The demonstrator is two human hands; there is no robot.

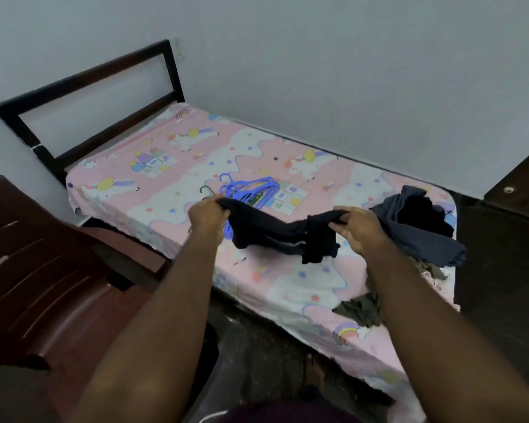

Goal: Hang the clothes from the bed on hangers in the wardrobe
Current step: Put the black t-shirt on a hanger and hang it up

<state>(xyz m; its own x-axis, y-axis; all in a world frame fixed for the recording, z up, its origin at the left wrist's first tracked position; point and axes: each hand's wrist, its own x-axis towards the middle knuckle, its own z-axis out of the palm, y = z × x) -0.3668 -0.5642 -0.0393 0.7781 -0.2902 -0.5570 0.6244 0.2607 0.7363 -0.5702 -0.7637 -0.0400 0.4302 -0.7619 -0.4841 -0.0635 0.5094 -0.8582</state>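
Mid-frame, the left hand (206,213) and right hand (359,228) each grip one end of a dark garment (275,236) with curled fingers, stretching it just above the bed (177,166). Blue hangers (251,190) lie on the sheet just behind it. A pile of dark clothes (419,221) sits at right, an olive garment (361,309) below it.
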